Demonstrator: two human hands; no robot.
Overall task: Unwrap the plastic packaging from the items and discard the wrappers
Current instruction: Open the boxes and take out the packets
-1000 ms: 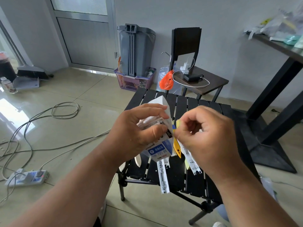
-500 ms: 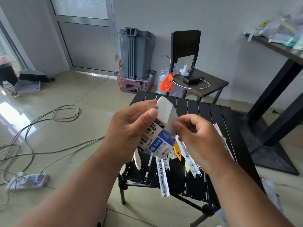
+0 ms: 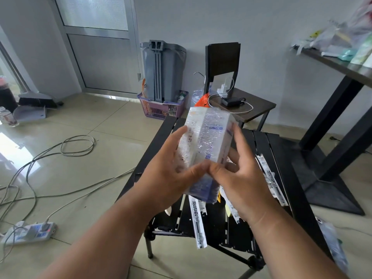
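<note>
- The box, a white and blue carton wrapped in crinkled clear film, was held up in the air between both hands, above the black slatted table and well clear of it.
- The left hand cupped the box's left face, fingers lying fairly straight up that side and the thumb reaching across under the near lower corner; it supported the box rather than clenching it.
- The right hand took the right face, fingers up along that edge and the thumb pressed in at the lower front, tip to tip with the left thumb. Whether either thumb had caught a fold of the film could not be told; the frame was blurred there.
- The step in hand looked like the search for a seam or loose edge: the film appeared whole and tight around the box, so the unwrapping of this item seemed barely begun.
- The next move would call for a pinch on a seam or corner fold, then a tear or peel while the other hand held the box steady.
- On the table beneath lay several long narrow packs, apparently pens, in their sleeves.
- The grey bin against the far wall was a likely place for the wrapper; that is a guess.
</note>
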